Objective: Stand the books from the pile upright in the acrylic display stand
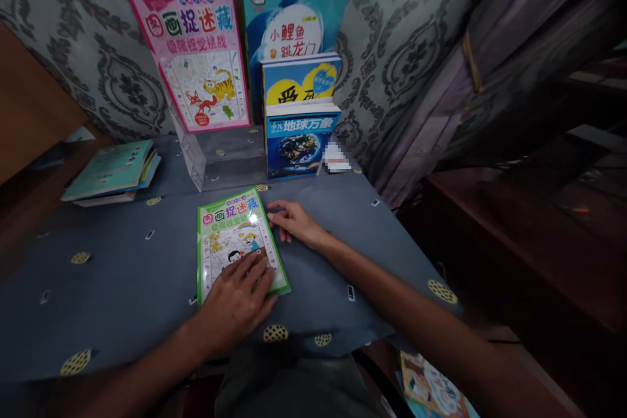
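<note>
A green-bordered picture book (230, 228) with cartoon figures on its cover lies closed on the table. Its lower part is covered by my left hand (240, 290), which rests flat with the fingers stretched over the cover. Beside the book's upper right edge is my right hand (292, 222), fingers loosely bent and apart. Whether its fingertips touch the edge, I cannot tell.
Behind stands a clear plastic rack (225, 153) with a pink book (203, 59), a teal book (298, 0) and a blue globe book (300, 150). Several books (110, 170) are stacked at the left on the patterned tablecloth (112, 268). More books (434, 385) lie below, right.
</note>
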Demonstrator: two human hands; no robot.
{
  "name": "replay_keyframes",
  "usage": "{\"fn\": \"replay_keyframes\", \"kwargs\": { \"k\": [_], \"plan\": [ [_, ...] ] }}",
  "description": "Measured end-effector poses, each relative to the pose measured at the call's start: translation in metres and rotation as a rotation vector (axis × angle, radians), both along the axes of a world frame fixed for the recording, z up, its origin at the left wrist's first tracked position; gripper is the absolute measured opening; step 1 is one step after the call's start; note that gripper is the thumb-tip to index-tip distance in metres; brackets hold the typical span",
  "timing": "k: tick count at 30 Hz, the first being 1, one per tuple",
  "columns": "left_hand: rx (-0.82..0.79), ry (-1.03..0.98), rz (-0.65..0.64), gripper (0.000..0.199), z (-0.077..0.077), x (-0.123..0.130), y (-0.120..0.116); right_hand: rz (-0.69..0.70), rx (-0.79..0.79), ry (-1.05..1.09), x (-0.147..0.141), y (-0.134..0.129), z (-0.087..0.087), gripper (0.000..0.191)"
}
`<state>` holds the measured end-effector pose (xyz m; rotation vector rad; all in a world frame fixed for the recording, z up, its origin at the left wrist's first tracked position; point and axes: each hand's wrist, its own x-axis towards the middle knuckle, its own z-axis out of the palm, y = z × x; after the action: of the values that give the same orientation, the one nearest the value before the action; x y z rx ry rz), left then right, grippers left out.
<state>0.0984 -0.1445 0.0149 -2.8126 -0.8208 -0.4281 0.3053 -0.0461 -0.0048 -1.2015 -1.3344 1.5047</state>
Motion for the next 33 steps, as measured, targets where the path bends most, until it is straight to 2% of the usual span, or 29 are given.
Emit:
{"fn": "replay_keyframes", "kwargs": {
  "k": [3,6,8,11,13,15,19,22,25,30,33],
  "plan": [
    [-0.077,-0.044,0.01,0.033,0.003,-0.002,0.003,0.0,-0.05,-0.014,-0.002,-0.002,0.001,0.031],
    [-0.209,-0.132,0.057,0.03,0.002,-0.013,0.019,0.059,-0.086,-0.062,-0.008,0.0,0.006,0.017],
    [-0.272,-0.24,0.162,0.032,-0.005,-0.027,0.038,0.114,-0.089,-0.088,-0.011,0.001,0.009,0.016],
    [-0.353,-0.508,0.423,0.048,-0.023,-0.051,0.068,0.154,-0.071,-0.063,-0.014,-0.001,0.012,0.027],
    [-0.474,-0.721,0.536,0.057,-0.032,-0.064,0.084,0.173,-0.063,-0.009,-0.015,-0.004,0.012,0.034],
    [-0.635,-0.962,0.602,0.065,-0.034,-0.071,0.092,0.188,-0.065,0.05,-0.015,-0.007,0.01,0.041],
    [-0.877,-1.348,0.662,0.068,-0.018,-0.067,0.092,0.158,-0.063,0.152,-0.013,-0.011,0.009,0.052],
    [-0.941,-1.498,0.753,0.061,0.0,-0.057,0.091,0.138,-0.042,0.199,-0.012,-0.014,0.012,0.053],
    [-1.055,-1.622,0.795,0.055,0.011,-0.046,0.092,0.136,-0.023,0.229,-0.01,-0.015,0.015,0.054],
    [-1.371,-1.725,0.716,0.03,0.012,-0.03,0.097,0.111,-0.028,0.244,-0.008,-0.013,0.014,0.053],
    [-1.529,-1.727,0.662,0.032,0.01,-0.023,0.1,0.128,-0.037,0.233,-0.007,-0.012,0.014,0.052]
  ]
}}
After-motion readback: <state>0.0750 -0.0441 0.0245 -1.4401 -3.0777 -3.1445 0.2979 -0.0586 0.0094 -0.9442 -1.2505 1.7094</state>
